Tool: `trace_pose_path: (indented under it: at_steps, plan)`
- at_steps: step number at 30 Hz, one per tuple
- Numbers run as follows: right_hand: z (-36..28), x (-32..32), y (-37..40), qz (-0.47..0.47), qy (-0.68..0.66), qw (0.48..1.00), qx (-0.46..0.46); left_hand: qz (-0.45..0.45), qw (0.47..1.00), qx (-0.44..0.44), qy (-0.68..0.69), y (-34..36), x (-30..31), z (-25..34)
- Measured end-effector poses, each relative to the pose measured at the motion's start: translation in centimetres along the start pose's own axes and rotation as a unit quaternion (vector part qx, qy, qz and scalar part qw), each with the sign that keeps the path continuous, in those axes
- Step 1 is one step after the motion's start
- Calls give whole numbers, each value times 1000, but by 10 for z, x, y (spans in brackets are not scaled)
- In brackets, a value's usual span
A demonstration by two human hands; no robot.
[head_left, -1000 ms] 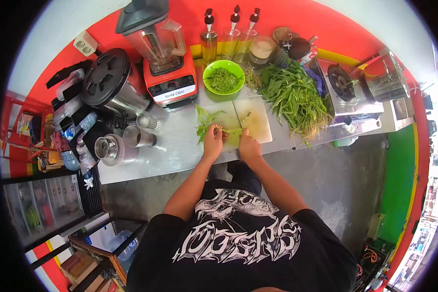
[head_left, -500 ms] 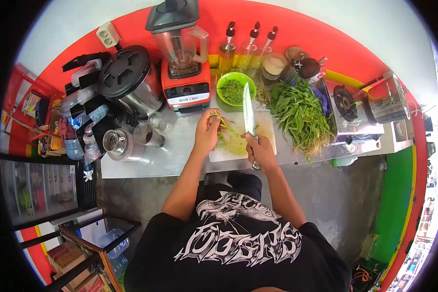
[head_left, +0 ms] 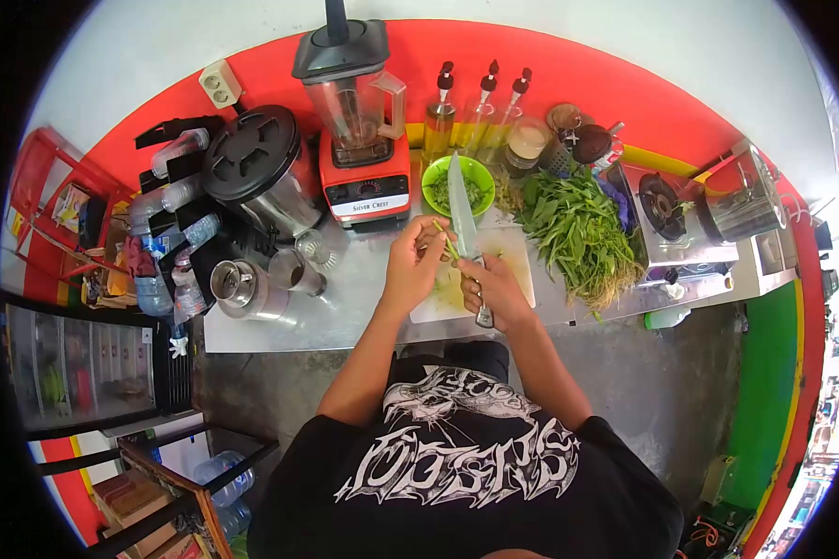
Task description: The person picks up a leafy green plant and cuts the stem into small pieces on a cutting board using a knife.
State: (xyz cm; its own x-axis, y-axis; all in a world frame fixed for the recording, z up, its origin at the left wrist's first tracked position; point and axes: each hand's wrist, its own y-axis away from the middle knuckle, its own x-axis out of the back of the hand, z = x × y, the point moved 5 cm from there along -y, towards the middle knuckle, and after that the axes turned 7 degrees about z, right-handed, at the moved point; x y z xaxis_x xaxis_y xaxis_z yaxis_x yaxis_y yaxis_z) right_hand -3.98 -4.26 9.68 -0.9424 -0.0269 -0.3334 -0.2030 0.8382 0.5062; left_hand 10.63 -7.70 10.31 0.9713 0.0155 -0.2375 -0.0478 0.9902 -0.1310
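Observation:
My right hand (head_left: 494, 291) is closed round the handle of a large kitchen knife (head_left: 461, 210), its blade pointing up and away from me. Pinched in the fingers of my left hand (head_left: 416, 261) are green stems (head_left: 449, 244), close beside the knife blade. Under both hands lies a white cutting board (head_left: 517, 279) with a few green bits on it. Just beyond the board stands a lime-green bowl (head_left: 486, 177) holding chopped greens, partly covered by the blade. A heap of leafy greens with roots (head_left: 573, 224) lies to the right of the board.
A red blender (head_left: 364, 177) stands behind my left hand, with oil bottles (head_left: 440, 121) right of it. Metal cups (head_left: 238, 284) and a big lidded steel pot (head_left: 261, 177) are at left. On the right is a stove (head_left: 662, 200). The steel counter's front edge (head_left: 298, 349) runs before me.
My hands have come closer together, and the stems now sit against or close beside the knife. The blade has swung left, across the bowl. The whole view has shifted slightly.

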Motion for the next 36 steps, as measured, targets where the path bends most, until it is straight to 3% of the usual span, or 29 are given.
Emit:
trace_pose_path:
  at_steps: [2, 4, 15, 17, 19, 21, 25, 27, 29, 31, 36]
  plan:
    - [-3, -2, -2, -2, -19, 1000, -4, -2, 1000, -3, 6, -2, 1, 3]
    - [-7, -7, -2, -16, -49, 999, -7, -2, 994, 50, 94, -3, 3, 1]
    - [-8, -14, -6, 31, -26, 999, 24, -8, 998, 57, 40, -6, 13, 1]
    - [-17, -8, -3, 57, 55, 991, 104, 52, 993, 73, 75, -7, 20, 3]
    - [-20, -4, 2, 70, 121, 982, 126, 61, 992, 64, 94, -11, 29, 3]
    - [-27, -5, 9, 46, 229, 944, 231, 80, 987, 73, 121, -10, 36, 1]
    - [-32, -12, 24, 52, 290, 902, 316, 84, 984, 83, 132, -11, 40, -2]
    - [-41, -22, 36, 24, 367, 856, 364, 79, 987, 63, 121, -10, 40, 2]
    - [-43, -25, 43, 13, 380, 845, 376, 75, 990, 42, 111, -8, 39, 9]
    - [-46, -28, 48, 2, 393, 834, 388, 80, 985, 82, 131, -6, 39, 11]
    - [-45, -29, 50, 0, 444, 823, 354, 83, 985, 74, 135, -6, 40, 11]
